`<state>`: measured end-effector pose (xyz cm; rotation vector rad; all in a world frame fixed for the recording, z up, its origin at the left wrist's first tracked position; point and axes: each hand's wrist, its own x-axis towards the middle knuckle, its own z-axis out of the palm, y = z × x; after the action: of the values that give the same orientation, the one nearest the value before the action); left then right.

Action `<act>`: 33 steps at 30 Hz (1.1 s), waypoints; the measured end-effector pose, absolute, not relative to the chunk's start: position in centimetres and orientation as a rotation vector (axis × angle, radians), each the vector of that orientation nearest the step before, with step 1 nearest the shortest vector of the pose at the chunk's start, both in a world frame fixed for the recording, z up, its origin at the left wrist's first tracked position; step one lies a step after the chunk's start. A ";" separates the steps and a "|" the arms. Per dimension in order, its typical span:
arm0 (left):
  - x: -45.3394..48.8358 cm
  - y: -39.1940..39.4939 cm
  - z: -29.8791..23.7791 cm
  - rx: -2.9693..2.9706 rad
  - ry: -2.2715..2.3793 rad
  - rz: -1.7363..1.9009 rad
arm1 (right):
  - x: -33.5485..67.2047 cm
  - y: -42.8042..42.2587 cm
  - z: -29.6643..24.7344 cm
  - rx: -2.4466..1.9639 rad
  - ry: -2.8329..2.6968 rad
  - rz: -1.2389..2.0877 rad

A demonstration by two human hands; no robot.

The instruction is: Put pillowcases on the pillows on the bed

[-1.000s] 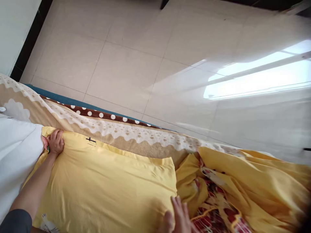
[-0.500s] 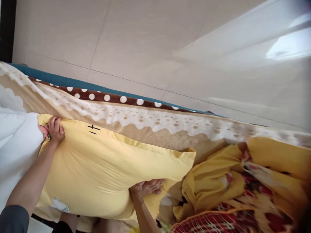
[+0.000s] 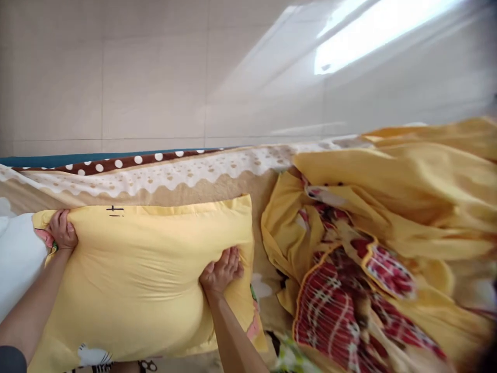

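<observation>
A plump yellow pillowcase (image 3: 147,259), stuffed full, lies across the bed with a small white printed figure low on it. At its left end my left hand (image 3: 63,230) clutches the edge, fingers curled over the cloth. White padded fabric (image 3: 19,254) bulges right beside that end; I cannot tell whether it continues inside the case. My right hand (image 3: 222,272) is closed on the cloth near the right end, its fingers bent together and pressing a dent. Creases run between both hands. The fingertips of the right hand are partly hidden.
Crumpled yellow bedding (image 3: 388,191) with a red checked piece (image 3: 330,305) lies to the right on the bed. A scalloped beige-and-white sheet (image 3: 217,181) covers the bed, with a brown dotted cloth (image 3: 118,163) along its edge. Beyond is the tiled floor (image 3: 155,77).
The view has turned and shifted right, showing more of the rumpled bedding. The pillowcase's right end lies flatter and squarer. Both hands keep their places on the cloth.
</observation>
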<state>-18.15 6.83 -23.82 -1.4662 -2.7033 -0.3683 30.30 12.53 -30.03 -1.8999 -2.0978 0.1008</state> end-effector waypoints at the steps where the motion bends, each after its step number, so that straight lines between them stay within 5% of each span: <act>1: -18.2 6.9 -23.8 -1.468 -2.681 -0.372 | 30.2 12.6 -30.0 -1.902 -2.094 0.097; 13: -18.7 7.9 -22.7 -1.515 -2.753 -0.364 | 29.6 14.0 -28.0 -1.926 -1.992 0.127; 19: -16.0 9.0 -15.7 -1.412 -2.871 -0.168 | 29.1 15.3 -24.8 -1.976 -1.961 0.385; 23: -9.1 1.4 -11.2 -1.419 -2.709 -0.351 | 29.9 15.5 -21.8 -2.066 -1.860 0.658; 27: -3.1 -10.0 -13.1 -1.404 -3.010 -0.242 | 32.6 12.7 -19.7 -2.243 -1.615 0.882; 33: -6.0 -11.7 -15.4 -1.525 -3.338 -0.167 | 36.5 4.4 -22.7 -2.200 -1.613 0.694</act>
<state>-5.99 -11.68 -15.36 -1.5245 -3.3380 -0.1672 36.49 4.35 -22.72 -2.1996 -1.6126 0.6941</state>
